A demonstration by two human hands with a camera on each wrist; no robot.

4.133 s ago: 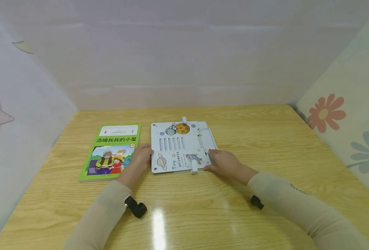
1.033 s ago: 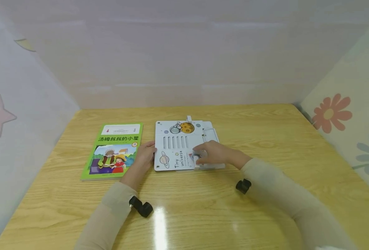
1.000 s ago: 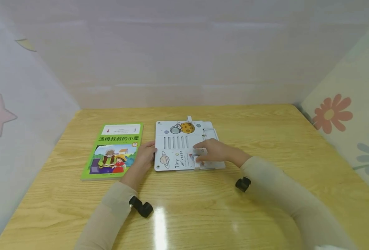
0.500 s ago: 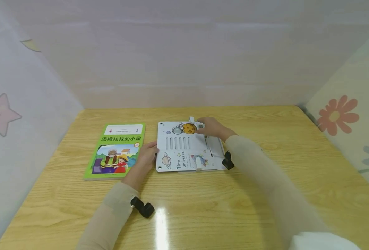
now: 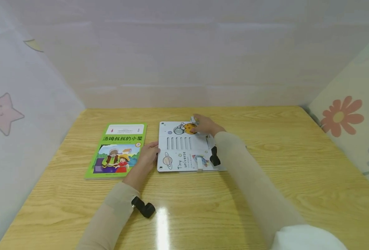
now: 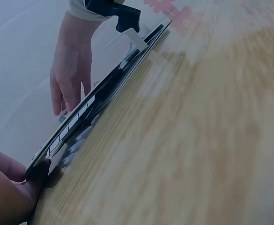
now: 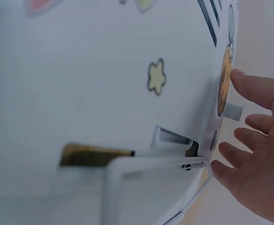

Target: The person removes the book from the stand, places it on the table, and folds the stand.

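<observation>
A white folding book stand (image 5: 195, 144) printed with an astronaut, planets and "Tiny universe" lies flat on the table. My left hand (image 5: 147, 154) pinches its left edge; in the left wrist view the thumb (image 6: 10, 166) is on top and the fingers are below. At the far edge is my right hand (image 5: 205, 125). In the right wrist view its thumb (image 7: 254, 86) meets the panel by the orange planet, with the other fingers spread beyond the edge. A small white page clip (image 7: 233, 111) sticks out between them. Another page clip (image 5: 199, 165) lies over the rocket picture at the near edge.
Left of the stand lies a green picture book (image 5: 117, 149), close to my left hand. The wooden table (image 5: 184, 201) ends at a pale cloth wall (image 5: 190, 69) behind, with printed cloth on both sides. A wire support (image 7: 151, 164) shows on the stand's right part.
My right hand has gone from the stand's right edge to the near page clip, then to the far edge by the other clip. The near clip has swung inward. My left hand stays put.
</observation>
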